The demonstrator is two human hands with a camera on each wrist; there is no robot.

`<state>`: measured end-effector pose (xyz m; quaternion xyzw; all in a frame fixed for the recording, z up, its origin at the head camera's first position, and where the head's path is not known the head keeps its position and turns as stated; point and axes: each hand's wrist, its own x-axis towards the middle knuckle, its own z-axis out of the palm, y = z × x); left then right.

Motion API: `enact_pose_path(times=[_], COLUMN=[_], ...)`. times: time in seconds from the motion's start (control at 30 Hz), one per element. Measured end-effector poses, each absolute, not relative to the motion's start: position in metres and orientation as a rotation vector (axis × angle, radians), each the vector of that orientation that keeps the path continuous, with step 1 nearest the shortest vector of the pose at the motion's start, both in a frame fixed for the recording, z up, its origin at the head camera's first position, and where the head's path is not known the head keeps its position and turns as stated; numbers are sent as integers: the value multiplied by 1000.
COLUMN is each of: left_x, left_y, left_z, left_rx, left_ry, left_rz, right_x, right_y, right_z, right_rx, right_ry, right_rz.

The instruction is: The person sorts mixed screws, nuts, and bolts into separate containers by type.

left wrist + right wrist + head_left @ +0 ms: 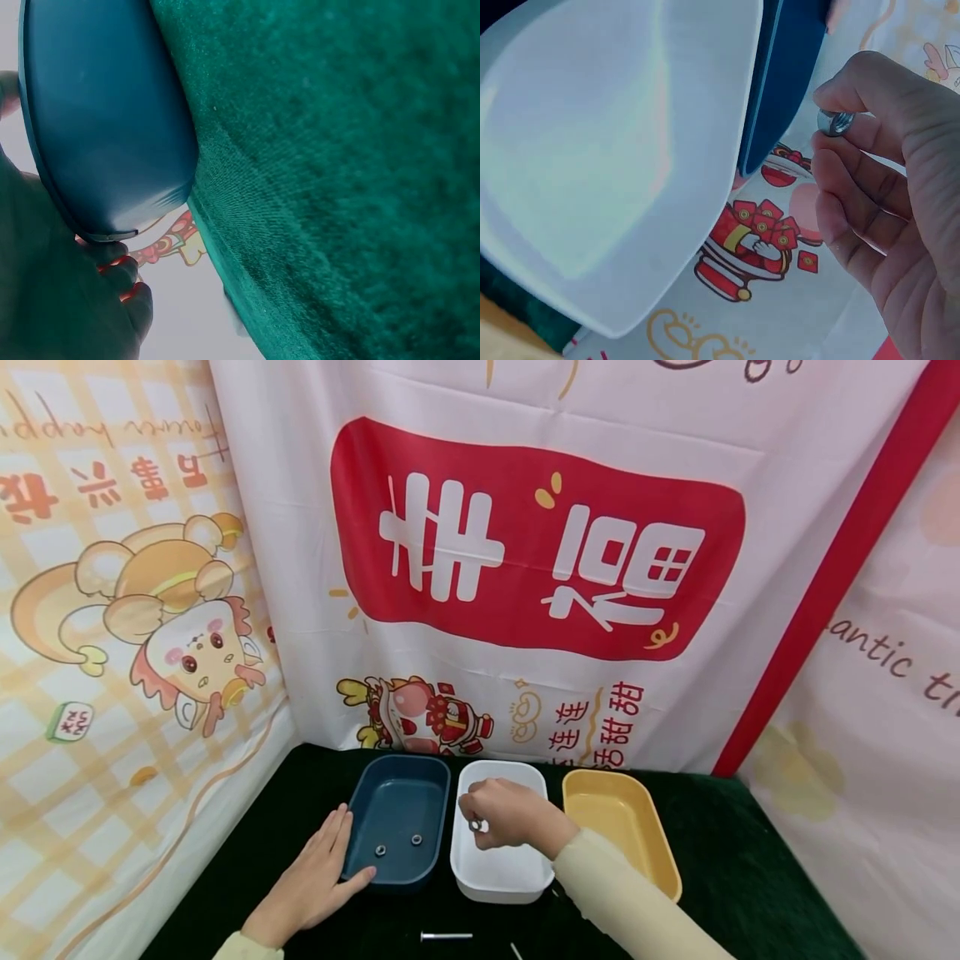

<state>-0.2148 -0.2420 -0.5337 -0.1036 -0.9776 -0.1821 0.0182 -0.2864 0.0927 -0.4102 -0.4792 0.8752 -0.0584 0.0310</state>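
Note:
My right hand point(504, 814) pinches a silvery metal nut point(835, 122) between thumb and fingertips, above the white tray point(501, 887). The nut's threaded hole shows in the right wrist view. On the left, my left hand point(315, 877) rests against the blue tray point(405, 768), its fingers fairly straight along the left side and the thumb at the near left corner. Inside the blue tray lie two nuts, one nut point(380, 851) a bit nearer than the other nut point(416, 840). No loose part is visible inside the white tray, though my right hand hides some of it.
A yellow tray point(611, 793) stands right of the white one, partly behind my right forearm. On the dark green cloth point(750, 860) in front lie a bolt point(447, 936) and a second thin metal piece point(516, 951), cut by the frame edge. Printed curtains point(525, 402) hang behind.

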Motion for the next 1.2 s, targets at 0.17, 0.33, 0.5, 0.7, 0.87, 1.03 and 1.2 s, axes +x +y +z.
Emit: enact_pose_path(times=[0.17, 0.33, 0.5, 0.7, 0.87, 1.03, 1.2], left_x=[-216, -217, -217, -216, -216, -217, -217], left_y=[-243, -243, -243, -243, -244, -243, -244], left_z=[-535, -534, -533, -533, -535, -535, -536], left_rx=[-321, -327, -328, -328, -328, -333, -324], left_ry=[-3042, -3046, -3048, -3050, -3050, -3048, -3043], left_rz=[-567, -563, -569, -578, -572, -571, -558], right_x=[-295, -300, -305, -311, -316, -316, -310], right_y=[74, 56, 42, 34, 31, 33, 42], right_z=[-419, -427, -435, -448, -458, -459, -451], right_rx=[-1479, -1460, -1419, -1332, -1268, -1170, -1171], right_ry=[2712, 2750, 2781, 2794, 2831, 2884, 2887], right_rz=[-176, -164, -168, -225, -257, -294, -316])
